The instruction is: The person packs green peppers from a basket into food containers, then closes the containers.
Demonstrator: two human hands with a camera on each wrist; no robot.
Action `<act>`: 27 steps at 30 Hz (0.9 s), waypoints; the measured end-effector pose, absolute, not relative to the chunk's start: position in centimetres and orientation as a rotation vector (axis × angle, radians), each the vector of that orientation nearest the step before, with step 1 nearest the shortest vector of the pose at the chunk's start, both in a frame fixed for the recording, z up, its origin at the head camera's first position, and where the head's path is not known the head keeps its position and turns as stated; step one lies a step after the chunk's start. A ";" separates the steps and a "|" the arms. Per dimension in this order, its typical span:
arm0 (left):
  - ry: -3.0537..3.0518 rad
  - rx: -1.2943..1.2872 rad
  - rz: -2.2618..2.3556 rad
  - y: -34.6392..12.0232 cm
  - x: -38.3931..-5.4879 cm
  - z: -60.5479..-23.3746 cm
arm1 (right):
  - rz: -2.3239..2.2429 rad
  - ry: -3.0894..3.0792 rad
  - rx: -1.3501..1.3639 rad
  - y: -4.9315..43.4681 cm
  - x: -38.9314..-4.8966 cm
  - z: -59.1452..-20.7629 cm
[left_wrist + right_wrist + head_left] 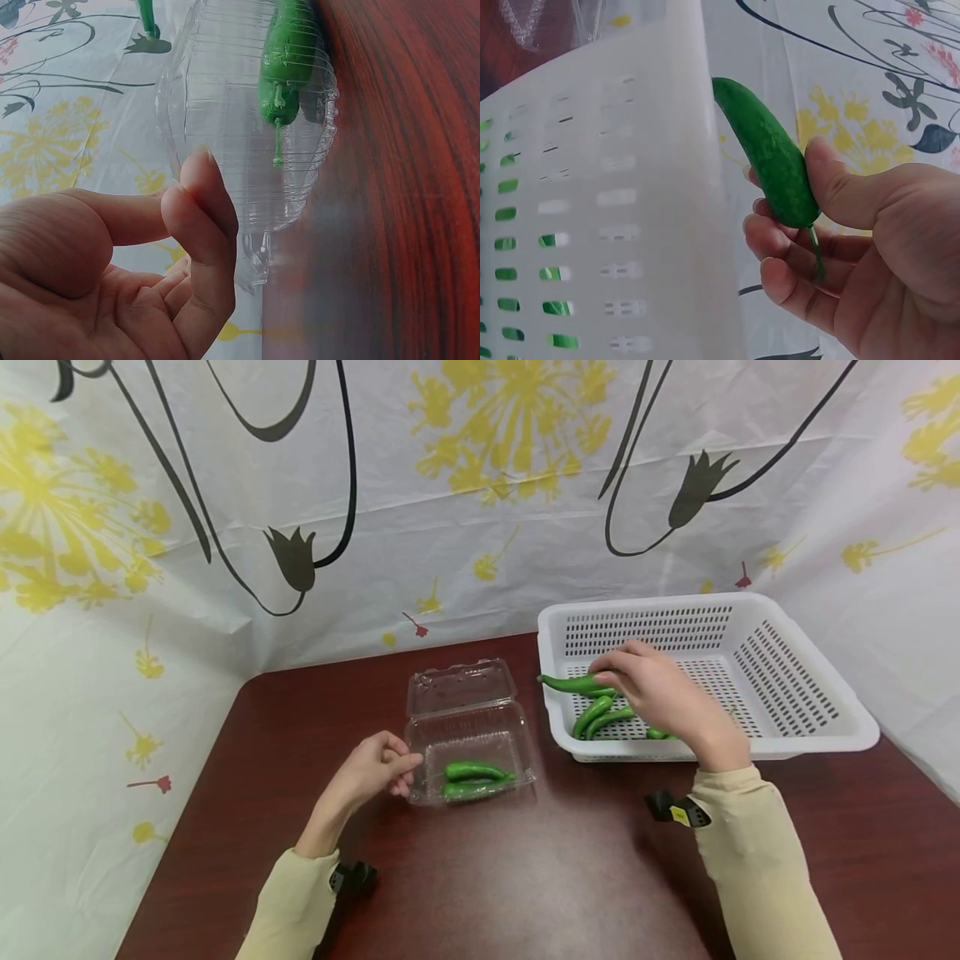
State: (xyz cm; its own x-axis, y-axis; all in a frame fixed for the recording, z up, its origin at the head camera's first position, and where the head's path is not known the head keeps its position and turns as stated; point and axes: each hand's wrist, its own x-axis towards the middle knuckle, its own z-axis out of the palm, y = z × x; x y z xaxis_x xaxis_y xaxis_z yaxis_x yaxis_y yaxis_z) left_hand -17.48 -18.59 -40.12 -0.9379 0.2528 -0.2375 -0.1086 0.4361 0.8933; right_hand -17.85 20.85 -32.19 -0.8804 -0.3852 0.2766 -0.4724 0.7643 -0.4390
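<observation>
Patterned sheeting point(480, 560) backed the dark worktop point(555, 893). On my feed, the yellow tag point(679, 815) on the right wrist strap point(699, 812) was too small to read. A strip of worktop separated the transparent container point(468, 728), lid point(461, 688) folded back, from the white basket point(813, 744); a broader stretch ran in front of both. I observed the right hand point(660, 689) pinching a green pepper point(771, 154) above the basket's left side, over other peppers point(592, 718). Two peppers point(474, 771) lay inside the container. The left hand point(372, 768), fingers point(214, 251) curled, was at its left edge; I could not tell whether it gripped.
</observation>
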 end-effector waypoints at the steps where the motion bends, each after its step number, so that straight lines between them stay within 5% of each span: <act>1: 2.358 0.127 1.502 -18.6 -17.5 -40.1 | 0.762 -2.791 0.677 20.7 -17.8 -32.2; 27: 2.357 0.136 1.509 -18.5 -17.3 -39.9 | 0.786 -2.626 0.812 18.1 -18.1 -33.0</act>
